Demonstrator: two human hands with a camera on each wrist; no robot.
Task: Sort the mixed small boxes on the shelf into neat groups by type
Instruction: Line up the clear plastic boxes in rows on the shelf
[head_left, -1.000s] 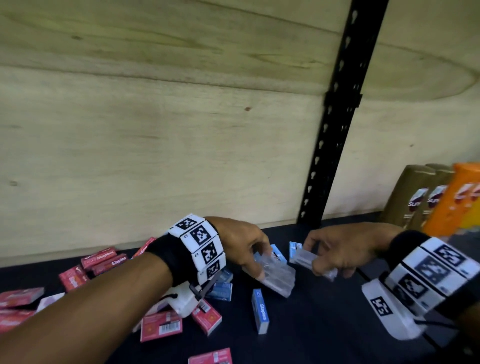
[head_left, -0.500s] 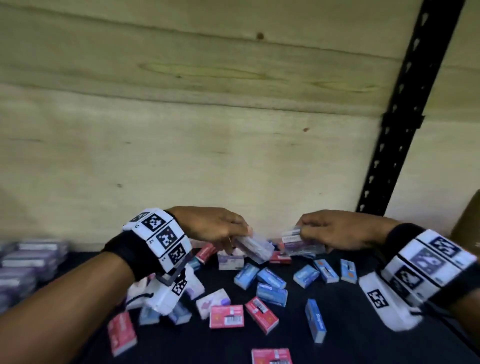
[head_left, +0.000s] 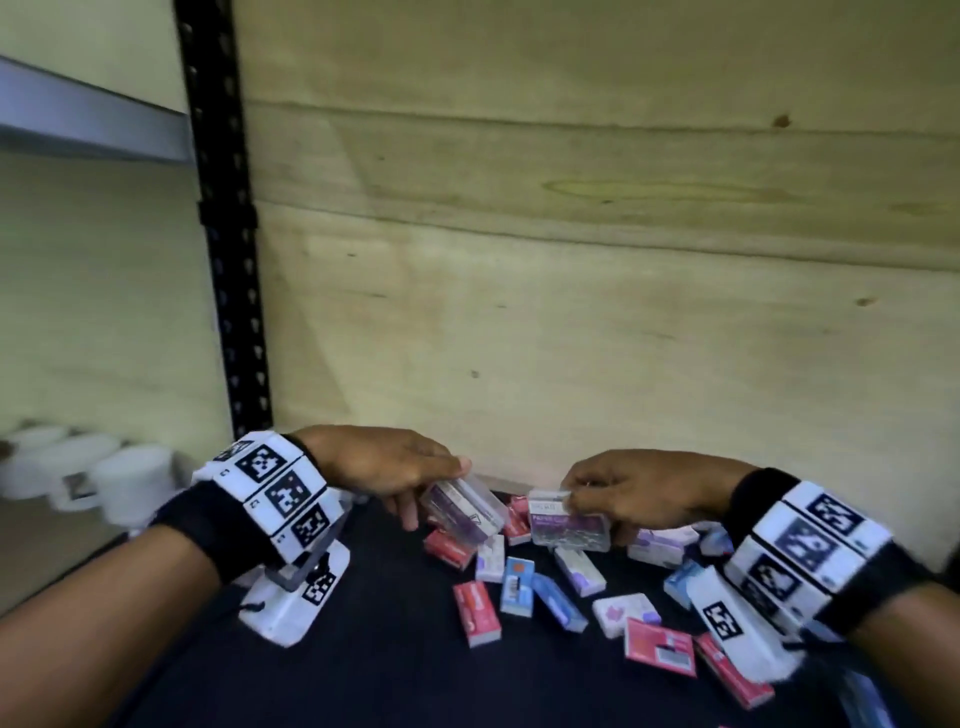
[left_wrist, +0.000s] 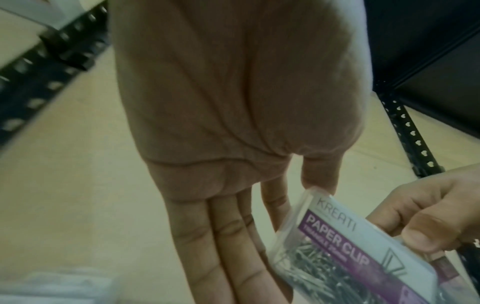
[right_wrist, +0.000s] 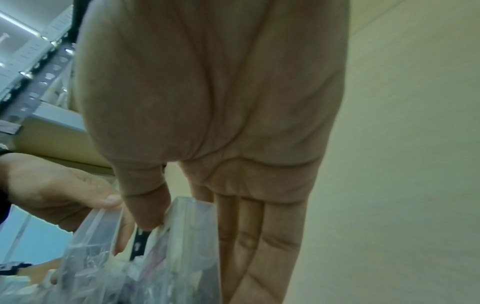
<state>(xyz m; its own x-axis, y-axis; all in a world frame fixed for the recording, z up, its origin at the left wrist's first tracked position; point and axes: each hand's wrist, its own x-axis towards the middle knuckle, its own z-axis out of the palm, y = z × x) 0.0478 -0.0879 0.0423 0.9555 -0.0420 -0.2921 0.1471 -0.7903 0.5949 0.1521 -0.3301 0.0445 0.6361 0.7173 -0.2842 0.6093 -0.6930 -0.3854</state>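
My left hand (head_left: 441, 488) grips a clear plastic paper clip box (head_left: 462, 512) with a purple label, tilted above the dark shelf (head_left: 389, 649). In the left wrist view the thumb presses that box's (left_wrist: 350, 246) top edge and the fingers lie under it. My right hand (head_left: 582, 512) pinches a second clear paper clip box (head_left: 569, 525) just to the right, close to the first. The right wrist view shows this box (right_wrist: 192, 236) between thumb and fingers. Under both hands lie mixed small boxes: red (head_left: 475, 613), blue (head_left: 517, 584), white with purple (head_left: 623, 613).
A plywood back wall (head_left: 571, 312) closes the shelf. A black perforated upright (head_left: 228, 260) stands at the left, with white mugs (head_left: 104, 473) in the bay beyond it. More white and purple boxes (head_left: 660, 543) lie by my right hand. Bare dark shelf lies at front left.
Both hands have carried their clear boxes leftward along the shelf, and the view swung left with them. The bottles at the right have left the view; the left upright and mugs appeared.
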